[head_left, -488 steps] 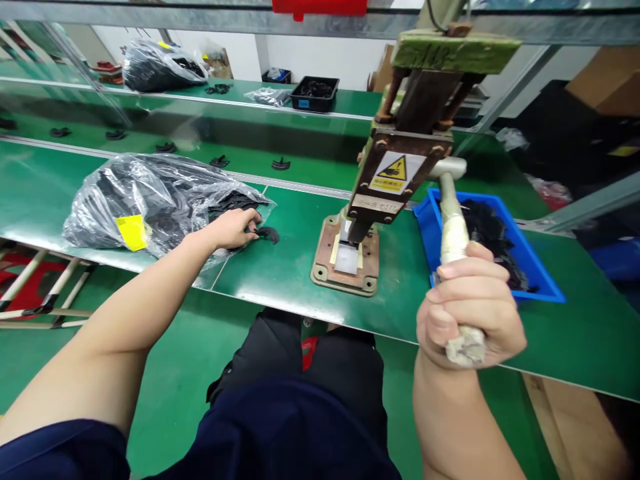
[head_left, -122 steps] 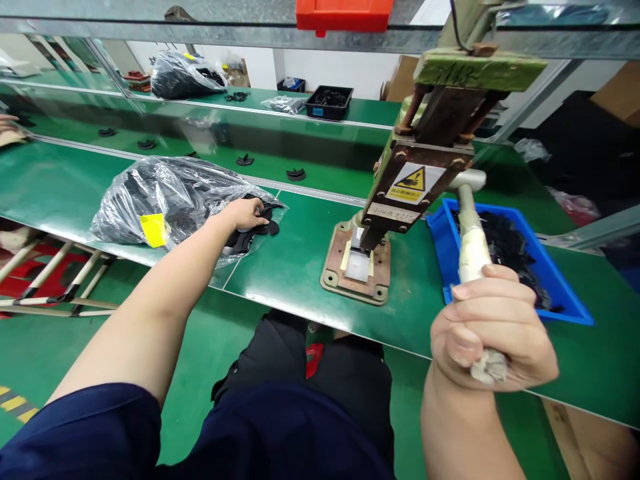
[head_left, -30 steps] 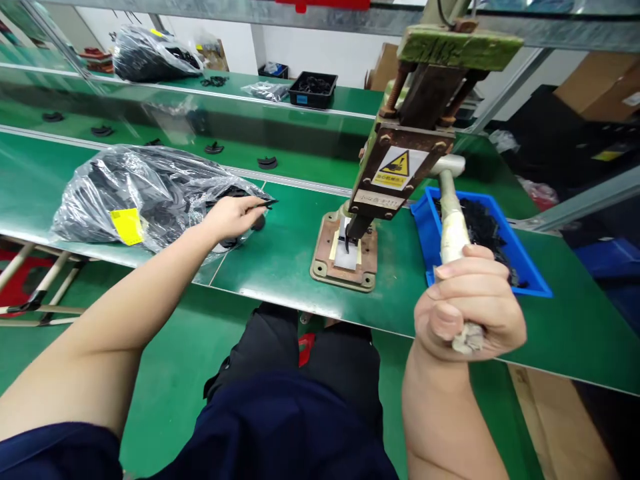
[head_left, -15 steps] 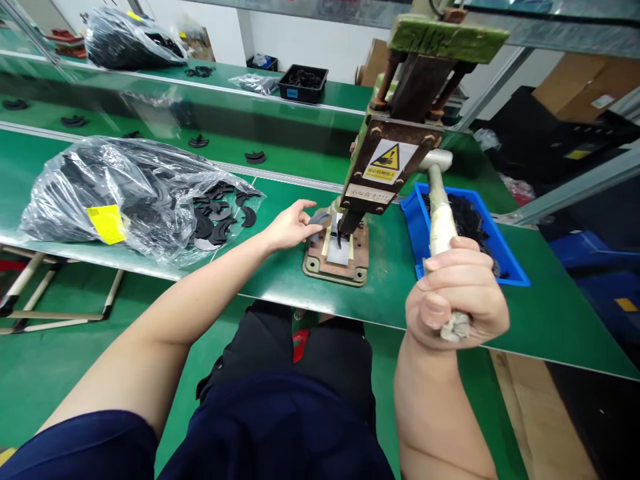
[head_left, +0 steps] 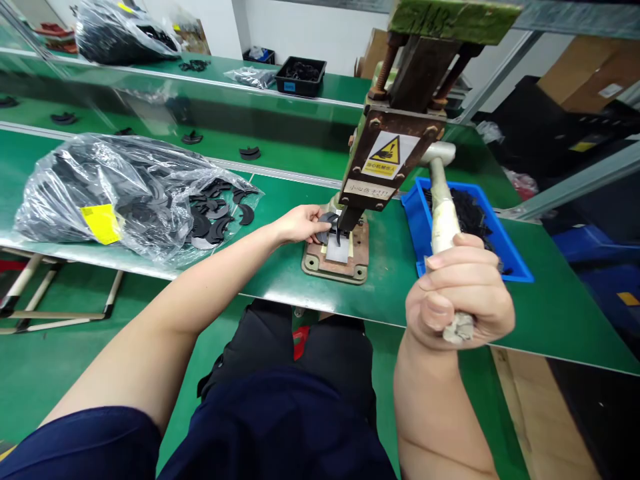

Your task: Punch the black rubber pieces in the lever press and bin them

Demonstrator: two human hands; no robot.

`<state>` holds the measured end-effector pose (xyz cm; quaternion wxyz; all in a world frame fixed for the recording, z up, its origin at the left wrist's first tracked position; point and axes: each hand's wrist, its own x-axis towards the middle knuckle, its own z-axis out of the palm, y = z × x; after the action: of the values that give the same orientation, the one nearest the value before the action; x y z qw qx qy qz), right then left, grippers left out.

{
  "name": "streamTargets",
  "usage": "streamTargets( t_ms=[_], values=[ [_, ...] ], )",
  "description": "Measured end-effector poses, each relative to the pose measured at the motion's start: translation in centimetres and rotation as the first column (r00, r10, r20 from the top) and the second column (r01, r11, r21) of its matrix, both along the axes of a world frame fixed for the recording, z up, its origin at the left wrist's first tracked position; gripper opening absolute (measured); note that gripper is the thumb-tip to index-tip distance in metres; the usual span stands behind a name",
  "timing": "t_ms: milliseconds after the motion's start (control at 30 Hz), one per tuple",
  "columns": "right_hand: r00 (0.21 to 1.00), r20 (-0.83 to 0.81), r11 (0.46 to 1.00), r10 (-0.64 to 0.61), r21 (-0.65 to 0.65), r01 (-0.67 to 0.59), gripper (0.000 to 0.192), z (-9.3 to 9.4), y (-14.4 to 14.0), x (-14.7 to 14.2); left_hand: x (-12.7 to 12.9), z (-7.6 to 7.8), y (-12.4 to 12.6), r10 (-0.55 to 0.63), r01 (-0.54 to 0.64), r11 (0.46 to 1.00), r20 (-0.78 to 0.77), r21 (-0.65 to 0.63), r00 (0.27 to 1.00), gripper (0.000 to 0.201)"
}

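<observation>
My left hand [head_left: 301, 225] pinches a dark curved plastic part [head_left: 325, 227] beside the tip of the press ram, over the press base. The hand press [head_left: 380, 153] stands on the green bench, with a warning sign on its front. A small dark curved piece lies against the metal plate [head_left: 338, 249] under the ram. My right hand [head_left: 463, 293] is wrapped around the tape-covered press lever [head_left: 443, 213], closer to me than the blue bin.
Left on the bench lies a clear plastic bag [head_left: 115, 193] spilling dark curved parts [head_left: 213, 213]. A blue bin [head_left: 517, 267] of dark pieces stands right of the press. Several curved parts sit on the belt [head_left: 150, 130] behind. A black tray [head_left: 301, 79] is farther back.
My left hand has moved slightly right with the curved part, bringing it closer beneath the ram. My right hand stays on the lever, which looks little changed. The view has shifted slightly.
</observation>
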<state>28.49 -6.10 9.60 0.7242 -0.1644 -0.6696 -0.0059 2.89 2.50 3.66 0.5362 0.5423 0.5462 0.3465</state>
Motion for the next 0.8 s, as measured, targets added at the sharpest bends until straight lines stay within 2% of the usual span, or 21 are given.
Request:
streamTargets(
  t_ms=[367,600,800],
  values=[
    [1.000,-0.011,1.000,0.016,0.000,-0.016,0.042,-0.1,0.0,0.1,-0.2,-0.6,0.6,-0.015,0.016,1.000,-0.038,0.016,0.999,0.039],
    [0.999,-0.024,0.998,-0.037,-0.047,0.036,0.047,0.0,-0.4,-0.2,-0.4,-0.1,1.8,-0.070,0.058,0.986,-0.074,-0.156,0.995,0.038],
    [0.998,-0.062,0.999,-0.030,0.013,0.031,0.048,-0.2,0.0,-0.4,-0.3,0.4,2.1,-0.110,0.088,0.953,-0.061,-0.289,0.992,0.034]
  ],
)
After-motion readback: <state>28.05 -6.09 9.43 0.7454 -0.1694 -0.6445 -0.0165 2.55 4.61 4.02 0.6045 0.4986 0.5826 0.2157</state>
